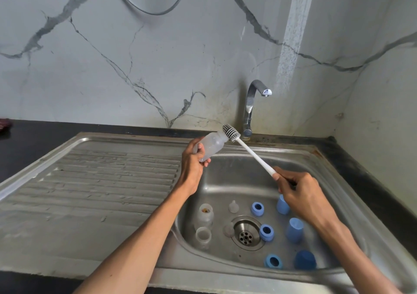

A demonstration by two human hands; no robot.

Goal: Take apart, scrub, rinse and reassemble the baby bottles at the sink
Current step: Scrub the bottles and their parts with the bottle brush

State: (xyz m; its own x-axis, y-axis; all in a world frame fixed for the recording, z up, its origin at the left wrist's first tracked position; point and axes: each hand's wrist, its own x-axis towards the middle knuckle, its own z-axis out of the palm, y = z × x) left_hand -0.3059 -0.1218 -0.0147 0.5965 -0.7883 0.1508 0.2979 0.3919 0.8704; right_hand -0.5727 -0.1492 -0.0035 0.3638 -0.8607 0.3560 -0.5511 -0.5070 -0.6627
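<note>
Over sink [225, 176], bottle [211, 146] mouth toward upper-right.

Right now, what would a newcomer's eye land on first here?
The left hand holds a clear baby bottle over the sink, while the right hand points a white bottle brush at its mouth. Blue rings and caps lie scattered around the drain.

Three clear bottles: one held [211, 145], two at the sink [225, 180] basin's left edge [204, 214] [203, 236]. Three blue rings [257, 208] [266, 232] [273, 261]. Three blue caps [282, 205] [294, 229] [304, 260]. Two clear teats [233, 206] [228, 230]. One brush [248, 151]. One tap [251, 106].
</note>
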